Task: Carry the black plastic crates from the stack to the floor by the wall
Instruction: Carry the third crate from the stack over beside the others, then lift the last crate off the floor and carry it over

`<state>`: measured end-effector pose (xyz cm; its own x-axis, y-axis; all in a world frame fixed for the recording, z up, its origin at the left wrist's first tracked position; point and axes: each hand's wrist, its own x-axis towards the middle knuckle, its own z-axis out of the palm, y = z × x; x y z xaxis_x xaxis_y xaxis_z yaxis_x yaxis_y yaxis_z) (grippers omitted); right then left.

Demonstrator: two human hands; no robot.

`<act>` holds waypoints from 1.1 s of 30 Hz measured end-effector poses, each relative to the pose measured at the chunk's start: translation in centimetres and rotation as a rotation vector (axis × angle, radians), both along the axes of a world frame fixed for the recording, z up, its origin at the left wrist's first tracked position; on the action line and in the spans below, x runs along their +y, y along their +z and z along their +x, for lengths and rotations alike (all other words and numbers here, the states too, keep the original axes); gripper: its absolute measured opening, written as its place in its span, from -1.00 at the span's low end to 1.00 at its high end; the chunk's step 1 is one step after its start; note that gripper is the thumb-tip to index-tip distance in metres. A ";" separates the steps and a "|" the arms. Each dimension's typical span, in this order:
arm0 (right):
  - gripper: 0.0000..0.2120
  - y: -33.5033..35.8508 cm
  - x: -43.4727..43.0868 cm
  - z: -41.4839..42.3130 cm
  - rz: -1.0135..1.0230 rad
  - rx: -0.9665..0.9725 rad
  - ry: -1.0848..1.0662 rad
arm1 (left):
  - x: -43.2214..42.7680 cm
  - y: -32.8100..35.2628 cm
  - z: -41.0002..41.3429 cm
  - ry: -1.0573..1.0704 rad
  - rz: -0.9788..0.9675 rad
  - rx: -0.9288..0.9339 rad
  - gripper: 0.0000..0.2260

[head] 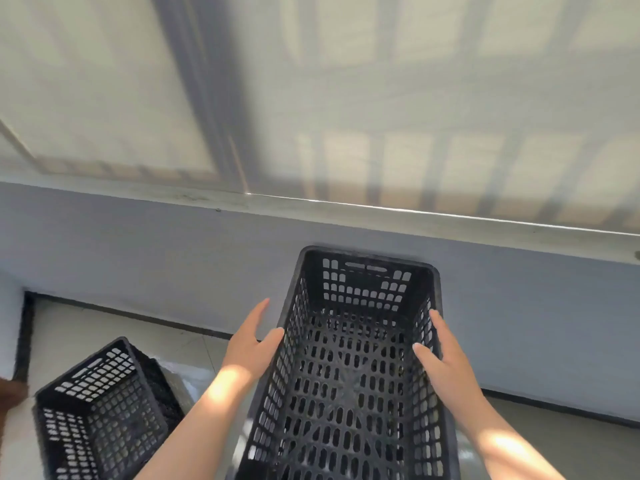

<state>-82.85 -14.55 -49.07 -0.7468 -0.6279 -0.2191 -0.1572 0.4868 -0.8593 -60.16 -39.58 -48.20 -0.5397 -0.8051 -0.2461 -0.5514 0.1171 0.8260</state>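
- Crate (349, 372) in black plastic sits between my two hands in the middle of the head view, open top toward the camera, its long axis running away from me toward the wall (173, 251).
- My left hand (254, 342) is at the crate's left long side, near the rim: the thumb lies against the top edge, while the fingers stretch straight and spread outside the wall, not curled around anything. I cannot tell how firmly it bears on the plastic.
- My right hand (438, 355) is at the right long side, thumb inside the crate against the perforated wall, the other fingers laid along the rim and largely hidden behind it. It looks half closed over that edge, a loose pinch and not a fist.
- I cannot tell from this view whether the crate hangs free or rests on something below; its near end runs out of the bottom of the frame.
- A second black crate (100, 414) stands on the pale floor (79, 327) at lower left, well apart from both hands, turned at an angle to the held one and close to the corner.
- The wall's grey lower band meets a ledge (381, 207) just beyond the crate's far end, with sunlit shadow bars above.
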 end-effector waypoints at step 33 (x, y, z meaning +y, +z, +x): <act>-0.51 11.8 -30.4 48.0 -0.296 -0.064 1.067 | -2.8 12.0 55.9 0.690 -0.156 0.158 -0.55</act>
